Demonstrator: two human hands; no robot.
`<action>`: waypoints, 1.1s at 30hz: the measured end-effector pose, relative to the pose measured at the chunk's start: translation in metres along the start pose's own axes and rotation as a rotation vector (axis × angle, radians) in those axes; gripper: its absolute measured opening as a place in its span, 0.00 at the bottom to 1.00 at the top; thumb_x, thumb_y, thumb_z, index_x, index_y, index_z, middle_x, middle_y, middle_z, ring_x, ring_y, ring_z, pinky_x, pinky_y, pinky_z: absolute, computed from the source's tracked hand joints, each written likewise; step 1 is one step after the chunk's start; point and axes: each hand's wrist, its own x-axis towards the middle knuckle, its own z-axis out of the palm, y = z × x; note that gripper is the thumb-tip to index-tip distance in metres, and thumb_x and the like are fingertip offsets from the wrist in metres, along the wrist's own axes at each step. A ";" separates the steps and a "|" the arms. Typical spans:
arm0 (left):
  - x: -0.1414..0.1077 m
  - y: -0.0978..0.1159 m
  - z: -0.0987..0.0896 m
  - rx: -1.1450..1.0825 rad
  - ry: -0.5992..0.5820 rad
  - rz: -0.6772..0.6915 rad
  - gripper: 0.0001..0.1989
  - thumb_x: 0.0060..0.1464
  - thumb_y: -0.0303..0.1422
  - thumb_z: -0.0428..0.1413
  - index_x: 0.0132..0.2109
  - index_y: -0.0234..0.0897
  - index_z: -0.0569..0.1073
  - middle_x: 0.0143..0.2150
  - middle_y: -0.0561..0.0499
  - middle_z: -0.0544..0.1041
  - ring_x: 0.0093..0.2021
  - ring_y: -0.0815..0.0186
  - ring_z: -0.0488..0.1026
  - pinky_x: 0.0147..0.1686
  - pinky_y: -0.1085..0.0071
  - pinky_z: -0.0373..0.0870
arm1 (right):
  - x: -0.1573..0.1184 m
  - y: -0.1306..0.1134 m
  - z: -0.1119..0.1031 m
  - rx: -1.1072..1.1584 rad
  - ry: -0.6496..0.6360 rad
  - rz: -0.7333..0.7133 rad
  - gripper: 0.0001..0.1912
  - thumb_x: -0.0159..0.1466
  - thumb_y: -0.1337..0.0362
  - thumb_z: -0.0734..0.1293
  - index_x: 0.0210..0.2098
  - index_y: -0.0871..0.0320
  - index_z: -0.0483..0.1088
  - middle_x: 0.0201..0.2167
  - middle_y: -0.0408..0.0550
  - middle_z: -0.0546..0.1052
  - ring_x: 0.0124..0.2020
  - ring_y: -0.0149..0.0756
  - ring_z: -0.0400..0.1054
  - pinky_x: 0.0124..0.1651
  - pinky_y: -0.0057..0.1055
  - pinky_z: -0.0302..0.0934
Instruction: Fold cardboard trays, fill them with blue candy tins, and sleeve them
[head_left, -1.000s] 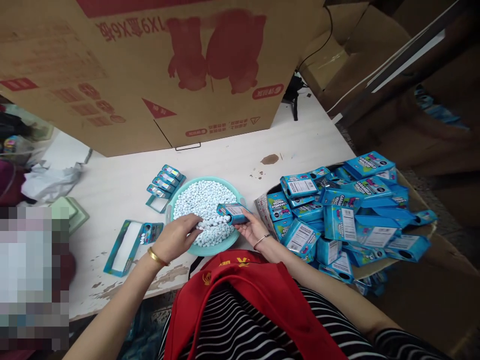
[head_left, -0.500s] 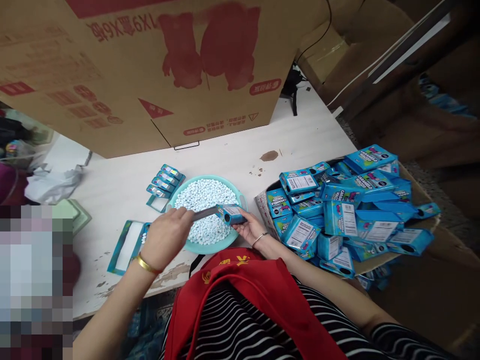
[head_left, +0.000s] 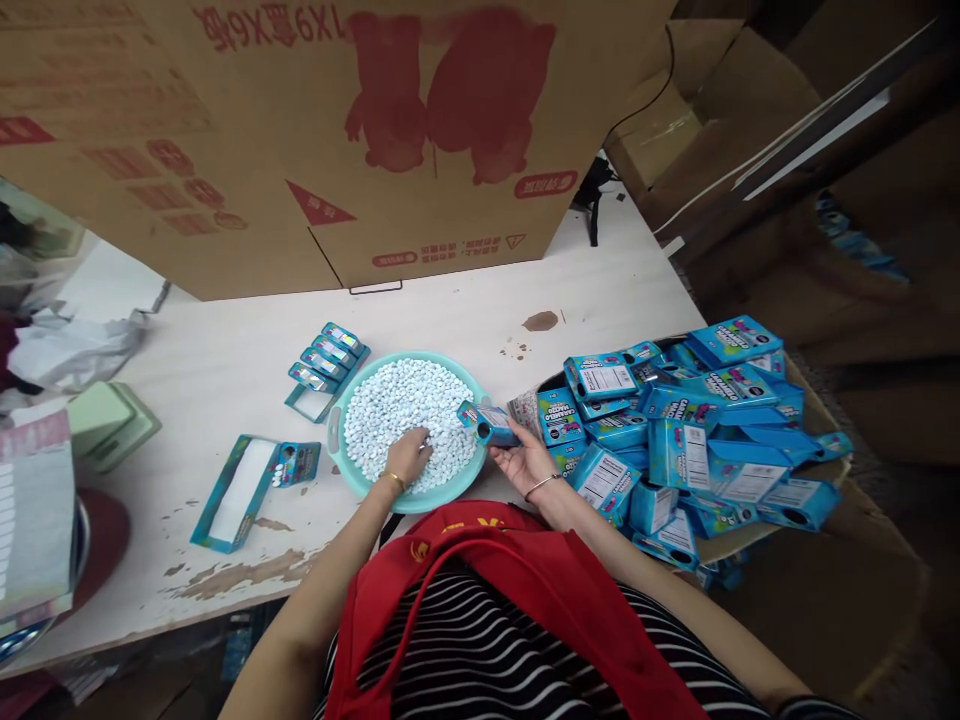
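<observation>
Head view: the left hand (head_left: 407, 457) rests palm down, fingers curled, in the white candies (head_left: 405, 405) that fill the teal basin (head_left: 339, 452) on the worktop (head_left: 225, 350). The right hand (head_left: 525, 462) grips a small blue box (head_left: 489, 422) just past the basin's right rim. A heap of blue boxes (head_left: 690, 430) lies to the right.

L hand (head_left: 409, 455) palm down, fingers curled; R hand (head_left: 525, 462) palm up, gripping

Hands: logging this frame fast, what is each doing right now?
Left hand: fingers down in the white candies in the teal basin; grip unclear.
Right hand: closed on a small blue box.
</observation>
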 end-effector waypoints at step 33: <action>-0.093 0.048 -0.175 0.524 0.054 0.077 0.10 0.61 0.32 0.45 0.43 0.35 0.69 0.40 0.44 0.73 0.39 0.58 0.72 0.36 0.64 0.66 | -0.002 0.022 0.012 0.019 -0.180 0.091 0.08 0.58 0.63 0.68 0.36 0.60 0.71 0.27 0.46 0.77 0.24 0.30 0.70 0.27 0.25 0.68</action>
